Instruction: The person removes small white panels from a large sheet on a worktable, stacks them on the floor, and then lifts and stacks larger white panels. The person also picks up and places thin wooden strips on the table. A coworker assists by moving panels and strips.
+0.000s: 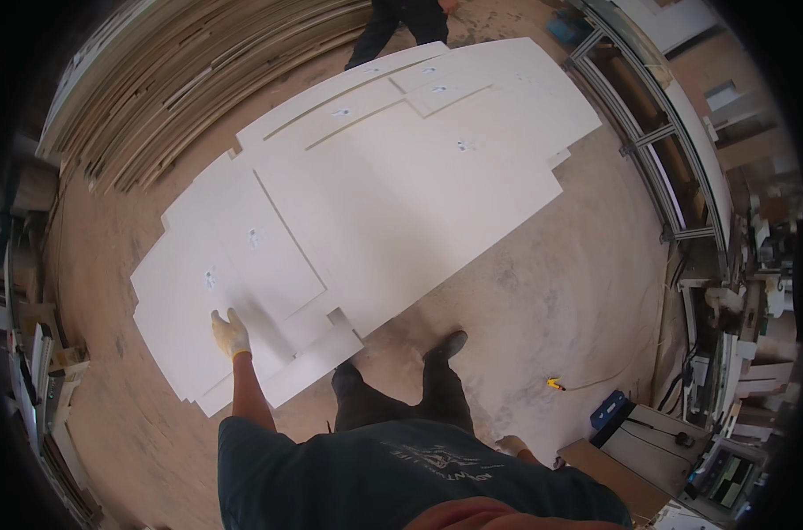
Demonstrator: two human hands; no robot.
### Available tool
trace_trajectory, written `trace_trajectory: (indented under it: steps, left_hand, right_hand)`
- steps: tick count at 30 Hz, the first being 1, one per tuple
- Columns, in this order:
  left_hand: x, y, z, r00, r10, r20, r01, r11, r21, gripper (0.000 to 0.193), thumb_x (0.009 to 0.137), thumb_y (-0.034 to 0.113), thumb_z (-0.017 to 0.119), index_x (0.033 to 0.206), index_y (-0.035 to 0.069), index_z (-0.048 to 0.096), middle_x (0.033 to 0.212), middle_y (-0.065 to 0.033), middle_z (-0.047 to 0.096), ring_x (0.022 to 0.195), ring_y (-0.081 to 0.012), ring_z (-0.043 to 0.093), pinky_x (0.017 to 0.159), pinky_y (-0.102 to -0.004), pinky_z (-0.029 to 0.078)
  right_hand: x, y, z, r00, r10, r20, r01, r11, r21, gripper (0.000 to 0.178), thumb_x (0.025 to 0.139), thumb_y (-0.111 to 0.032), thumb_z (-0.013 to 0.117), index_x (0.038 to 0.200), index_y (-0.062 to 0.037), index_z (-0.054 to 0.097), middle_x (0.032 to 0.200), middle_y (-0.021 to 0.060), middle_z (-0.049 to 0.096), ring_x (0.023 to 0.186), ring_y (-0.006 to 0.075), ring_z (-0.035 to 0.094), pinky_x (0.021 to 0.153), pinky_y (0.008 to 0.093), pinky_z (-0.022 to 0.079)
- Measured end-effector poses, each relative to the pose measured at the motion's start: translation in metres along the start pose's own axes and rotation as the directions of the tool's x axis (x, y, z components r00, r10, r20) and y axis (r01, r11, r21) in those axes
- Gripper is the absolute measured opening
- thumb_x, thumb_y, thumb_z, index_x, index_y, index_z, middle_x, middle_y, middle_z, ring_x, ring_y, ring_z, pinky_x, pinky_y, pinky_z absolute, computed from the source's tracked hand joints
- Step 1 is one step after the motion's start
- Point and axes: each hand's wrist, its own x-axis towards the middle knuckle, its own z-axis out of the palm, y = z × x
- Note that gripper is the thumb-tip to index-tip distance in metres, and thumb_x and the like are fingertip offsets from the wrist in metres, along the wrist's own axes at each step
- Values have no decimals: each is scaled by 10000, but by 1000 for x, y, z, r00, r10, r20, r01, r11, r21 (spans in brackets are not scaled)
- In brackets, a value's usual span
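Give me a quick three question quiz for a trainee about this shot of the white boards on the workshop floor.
1. True or false: the left hand rests flat on a white board at the near end of the pile.
2. Which hand hangs at the side, away from the boards? A: left. B: right.
3. Fill in: at the far end of the boards stand another person's ____.

Key
1. True.
2. B: the right hand is low beside the hip.
3. Legs, in dark trousers.

Left hand [230, 333] rests on stacked panels [375, 185] lying ahead; board pile [180, 79] beyond, left
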Motion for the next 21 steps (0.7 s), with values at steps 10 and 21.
trace_trajectory:
  steps: [10,21]
  left_hand:
    - [-287,385,96,688,600,407,-596,788,-154,726,920,399,701,1510,75,429,1511,-208,507,1380,-385,490,1131,-463,430]
    - [-149,752,177,748,585,314,-619,785,13,1096,762,573,808,1582,55,299,1630,-174,352,1502,-334,336,1193,-480,349]
  right_hand:
    - [40,62,-224,934,47,-354,273,545,793,297,974,-236,496,1152,-45,638,922,127,721,773,231,707,666,370,570]
    - [46,181,-406,902,173,-397,163,713,682,264,979,-229,475,1022,-58,672,820,119,706,655,231,686,541,353,538]
